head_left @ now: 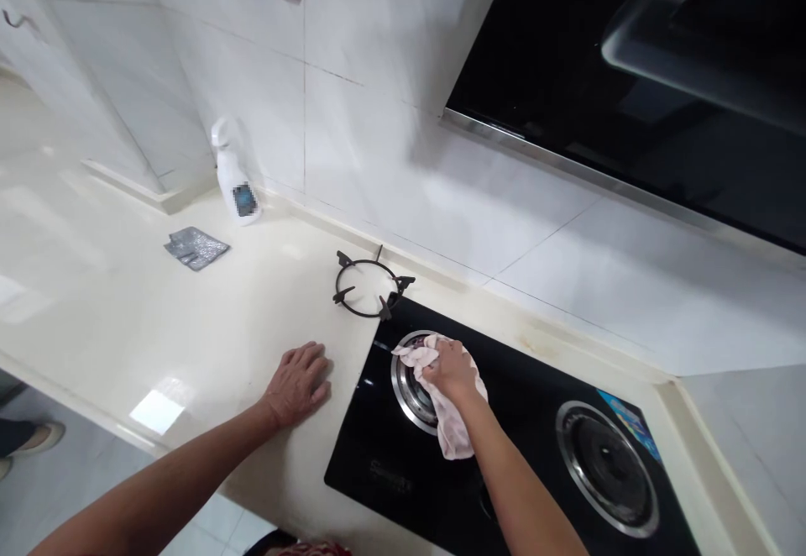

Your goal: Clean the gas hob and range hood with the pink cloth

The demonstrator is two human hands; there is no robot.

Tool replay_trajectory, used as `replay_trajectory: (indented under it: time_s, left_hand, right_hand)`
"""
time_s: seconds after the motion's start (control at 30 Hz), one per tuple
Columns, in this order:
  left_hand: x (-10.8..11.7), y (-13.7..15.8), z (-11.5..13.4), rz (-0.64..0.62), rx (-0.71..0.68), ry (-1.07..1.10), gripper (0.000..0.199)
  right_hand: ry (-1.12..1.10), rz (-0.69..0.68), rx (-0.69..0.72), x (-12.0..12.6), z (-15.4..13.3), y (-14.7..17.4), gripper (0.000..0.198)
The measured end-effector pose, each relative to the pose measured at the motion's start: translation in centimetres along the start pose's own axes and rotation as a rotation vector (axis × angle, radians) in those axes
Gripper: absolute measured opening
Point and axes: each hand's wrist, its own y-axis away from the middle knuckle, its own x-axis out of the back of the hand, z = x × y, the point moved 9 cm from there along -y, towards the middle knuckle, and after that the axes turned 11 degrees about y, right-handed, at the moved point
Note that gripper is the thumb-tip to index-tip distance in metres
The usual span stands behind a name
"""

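My right hand (451, 369) is closed on a crumpled pale pink cloth (454, 432), pressed over the left burner (403, 390) of a black glass gas stove (371, 455). The cloth covers much of that burner's right side, and a corner of it hangs toward the front. Left of the stove, my left hand (300, 384) rests flat on the cream countertop (264, 304) with its fingers stretched out and nothing in them. A black pan support (368, 315) lies by the stove's back left corner, partly on the counter.
A white spray bottle (234, 178) stands against the tiled wall, with a folded silver-grey sheet (196, 248) in front of it. The right burner (606, 468) has no pan support. A black range hood (598, 102) overhangs the stove. Someone's shoe (47, 438) shows at lower left.
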Motion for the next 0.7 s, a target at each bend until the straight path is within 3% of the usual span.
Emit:
replay_trajectory:
  time_s: [0.17,0.37,0.47,0.6,0.7]
  left_hand:
    - [-0.1,0.0,0.0,-0.001,-0.010,-0.010,0.034]
    - [0.0,0.1,0.0,0.016,-0.012,-0.001,0.034]
    - [-0.1,0.2,0.1,0.019,-0.005,-0.003,0.035]
    - [-0.1,0.2,0.1,0.007,0.005,-0.001,0.036]
    - [0.0,0.2,0.2,0.000,0.003,-0.007,0.036]
  right_hand:
    - [-0.079,0.105,-0.033,0.5,0.1,0.6,0.045]
    - [-0.271,0.169,-0.296,2.4,7.6,-1.4,0.052]
    - [-0.387,0.168,-0.285,2.6,9.4,-1.6,0.055]
    - [-0.432,0.097,-0.156,0.7,6.1,-1.0,0.062]
    - [-0.152,-0.005,-0.100,-0.8,2.8,-0.6,0.071]
